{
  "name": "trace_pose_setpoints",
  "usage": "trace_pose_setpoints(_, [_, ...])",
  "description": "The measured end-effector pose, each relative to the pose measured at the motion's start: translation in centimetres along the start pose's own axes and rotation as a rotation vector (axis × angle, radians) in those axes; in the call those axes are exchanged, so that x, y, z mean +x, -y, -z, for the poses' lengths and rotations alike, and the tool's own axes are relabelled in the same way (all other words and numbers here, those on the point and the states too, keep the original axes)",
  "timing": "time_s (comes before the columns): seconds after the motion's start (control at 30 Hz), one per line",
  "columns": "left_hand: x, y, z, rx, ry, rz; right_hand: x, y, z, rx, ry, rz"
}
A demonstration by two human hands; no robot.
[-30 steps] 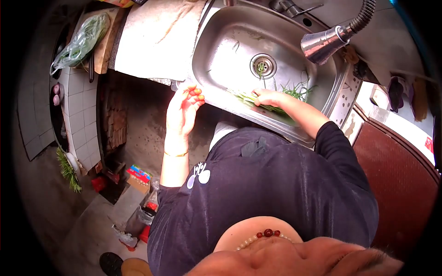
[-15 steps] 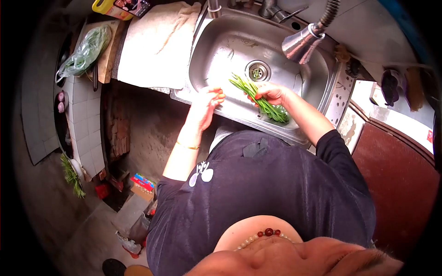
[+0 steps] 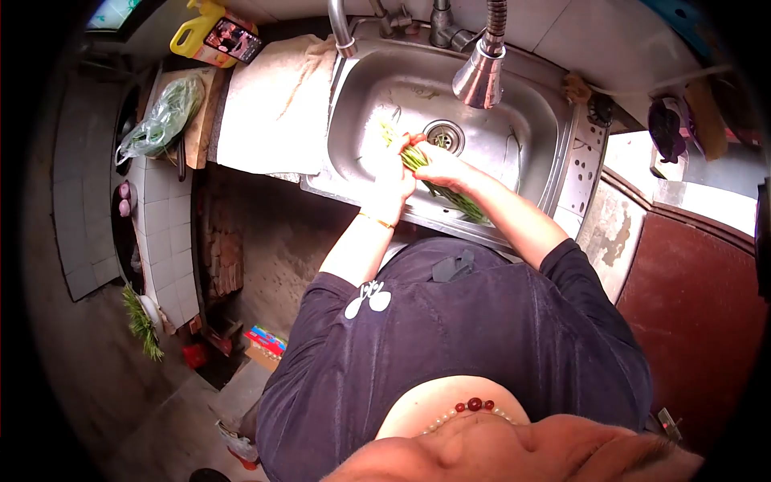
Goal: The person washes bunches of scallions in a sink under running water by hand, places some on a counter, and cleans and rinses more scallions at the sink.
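Note:
A bunch of long green stems [image 3: 458, 201] is held slantwise over the near side of the steel sink [image 3: 353, 92], its leafy end toward the lower right. My right hand [image 3: 443, 167] is closed around the middle of the bunch. Close beside it, my left hand [image 3: 392, 174] is wrapped round the upper-left part, and the pale stem ends [image 3: 388, 130] poke out past its fingers. The two hands hide much of the bunch between them. Beyond them lies the drain [image 3: 443, 138], with green bits in and around it.
A spray tap [image 3: 480, 74] hangs over the sink's far side, with a second spout [image 3: 340, 32] to its left. Left of the sink are a pale cloth [image 3: 277, 104], a bag of greens [image 3: 170, 112] and a yellow jug [image 3: 193, 36] with a phone [image 3: 233, 40] against it.
My left hand has moved right and closed on the upper-left end of the stems. My right hand has shifted slightly left with the bunch. The camera view has moved a little.

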State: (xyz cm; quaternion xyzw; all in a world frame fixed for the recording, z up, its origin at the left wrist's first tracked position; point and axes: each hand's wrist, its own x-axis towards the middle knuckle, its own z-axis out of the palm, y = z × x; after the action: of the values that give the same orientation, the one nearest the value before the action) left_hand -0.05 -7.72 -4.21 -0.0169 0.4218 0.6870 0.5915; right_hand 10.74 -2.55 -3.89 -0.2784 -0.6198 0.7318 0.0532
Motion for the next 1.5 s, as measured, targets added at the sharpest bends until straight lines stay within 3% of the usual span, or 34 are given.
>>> trace_pose_setpoints(0.1, [-0.7,-0.4,-0.6,-0.166,-0.014,0.028,-0.4,-1.4,-0.2,0.231,-0.107,0.069])
trace_pose_setpoints(0.23, [-0.4,-0.5,-0.1,-0.272,0.041,0.092,-0.5,-3.0,-0.3,0.294,-0.195,0.229])
trace_pose_setpoints(0.57, [-0.4,-0.4,0.1,-0.343,0.028,0.115,-1.1,-1.8,-1.1,0.367,-0.335,0.232])
trace_pose_setpoints(0.87, [-0.3,-0.3,0.0,-0.409,-0.077,0.129,0.3,-4.5,-0.5,-0.056,-0.630,0.337])
trace_pose_setpoints(0.97, [-1.4,-1.0,-1.1,-0.443,-0.165,0.175,0.3,-4.2,-0.3,0.091,-0.633,0.317])
trace_pose_setpoints(1.0, [-1.3,-0.9,-1.0,-0.440,-0.177,0.174,0.2,-3.6,-0.3,-0.023,-0.688,0.368])
trace_pose_setpoints(1.1, [-0.6,-0.5,-0.1,-0.427,-0.175,0.165,-0.8,-1.3,-0.6,-0.104,-0.672,0.351])
trace_pose_setpoints(1.13, [-0.1,-0.3,0.4,-0.420,-0.149,0.157,-1.7,0.6,-0.8,-0.133,-0.605,0.273])
trace_pose_setpoints(1.27, [-1.4,-0.7,-1.5,-0.298,-0.166,0.046,-1.5,1.5,-1.1,-0.475,-0.420,0.307])
trace_pose_setpoints(1.37, [-1.3,-0.7,-1.3,-0.280,-0.130,0.029,-0.7,0.6,-1.1,-0.552,-0.402,0.296])
trace_pose_setpoints(1.5, [-0.9,-0.4,-0.5,-0.355,0.027,0.067,-0.6,0.7,-0.9,-0.414,-0.419,0.247])
